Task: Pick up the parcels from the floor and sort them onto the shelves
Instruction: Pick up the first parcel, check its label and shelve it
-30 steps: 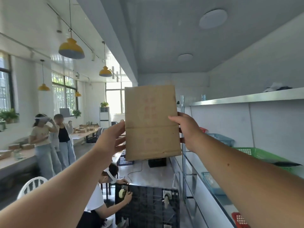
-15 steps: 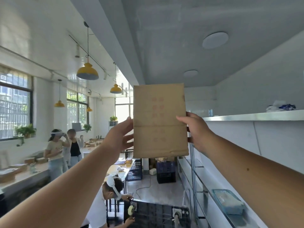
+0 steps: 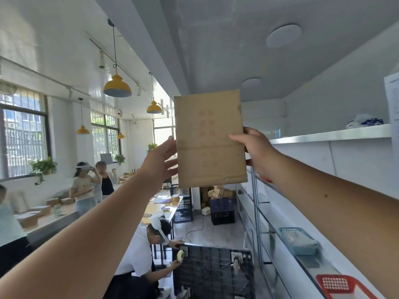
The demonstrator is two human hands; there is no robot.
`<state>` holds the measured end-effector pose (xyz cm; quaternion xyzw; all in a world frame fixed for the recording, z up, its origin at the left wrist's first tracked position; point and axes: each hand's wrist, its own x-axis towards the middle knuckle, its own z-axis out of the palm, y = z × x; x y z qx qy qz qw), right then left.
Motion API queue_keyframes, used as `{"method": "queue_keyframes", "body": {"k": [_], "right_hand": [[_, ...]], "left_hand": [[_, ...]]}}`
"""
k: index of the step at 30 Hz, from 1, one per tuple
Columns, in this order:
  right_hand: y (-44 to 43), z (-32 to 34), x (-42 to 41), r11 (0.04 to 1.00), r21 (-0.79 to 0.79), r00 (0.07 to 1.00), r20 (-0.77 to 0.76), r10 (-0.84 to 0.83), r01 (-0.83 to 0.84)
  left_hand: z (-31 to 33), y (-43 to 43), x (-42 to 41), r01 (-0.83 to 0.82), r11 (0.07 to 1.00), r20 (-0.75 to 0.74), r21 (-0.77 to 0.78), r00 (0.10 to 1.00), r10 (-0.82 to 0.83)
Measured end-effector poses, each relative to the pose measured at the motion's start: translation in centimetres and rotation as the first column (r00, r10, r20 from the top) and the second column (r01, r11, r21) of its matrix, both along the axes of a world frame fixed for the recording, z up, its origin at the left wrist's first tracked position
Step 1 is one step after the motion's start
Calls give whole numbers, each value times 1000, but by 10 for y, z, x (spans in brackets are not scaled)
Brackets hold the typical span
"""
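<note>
A flat brown cardboard parcel [image 3: 209, 139] with faded red print is held upright at arm's length, high in the middle of the view. My left hand [image 3: 160, 160] presses its left edge, and my right hand [image 3: 257, 152] grips its right edge. The parcel is level with the top metal shelf [image 3: 328, 134] on the right. Lower shelves [image 3: 287, 240] run along the right wall beneath it.
A blue basket [image 3: 296, 240] and a red basket [image 3: 341, 285] sit on a lower shelf. On the top shelf lies a blue-and-white bundle [image 3: 364, 121]. A person crouches by an upturned black trolley [image 3: 213, 272] below. Dark crates [image 3: 222, 210], boxes, tables and standing people fill the room.
The view has tilted up over the last second, showing more ceiling. The parcel rose with both hands from the lower shelf level to the top shelf's height.
</note>
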<state>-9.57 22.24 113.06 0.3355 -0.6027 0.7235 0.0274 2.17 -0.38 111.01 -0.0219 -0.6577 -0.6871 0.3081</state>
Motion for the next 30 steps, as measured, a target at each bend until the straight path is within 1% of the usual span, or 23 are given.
{"method": "queue_keyframes", "body": {"k": [5, 12, 15, 17, 18, 22, 24, 27, 30], "right_hand": [[0, 2, 9, 1000, 29, 1000, -25, -12, 12], [-4, -10, 10, 998, 47, 999, 19, -29, 28], [-2, -13, 9, 1000, 22, 1000, 22, -11, 11], [-3, -15, 8, 1000, -27, 1000, 28, -13, 14], [-3, -16, 8, 999, -47, 999, 32, -20, 22], [-5, -17, 11, 996, -74, 999, 29, -43, 45], [-7, -19, 12, 995, -85, 998, 6, -57, 57], [-9, -22, 10, 988, -119, 995, 0, -96, 95], [-11, -25, 9, 976, -149, 988, 7, -157, 156]], "left_hand": [[-5, 0, 4, 3, 1000, -36, 27, 999, -2], [-11, -2, 7, -30, 999, -20, 15, 999, 30], [-12, 1, 10, -42, 999, -17, 5, 999, 42], [-14, 2, 9, -59, 998, -32, 13, 998, 59], [-15, 4, 10, -67, 998, -36, 8, 997, 67], [-22, 3, 4, -134, 986, -57, -101, 990, 129], [-25, 0, 0, -122, 990, -82, -68, 990, 117], [-26, -3, -10, -118, 992, -100, 53, 987, 123], [-25, -2, -13, -118, 990, -106, 73, 986, 125]]}}
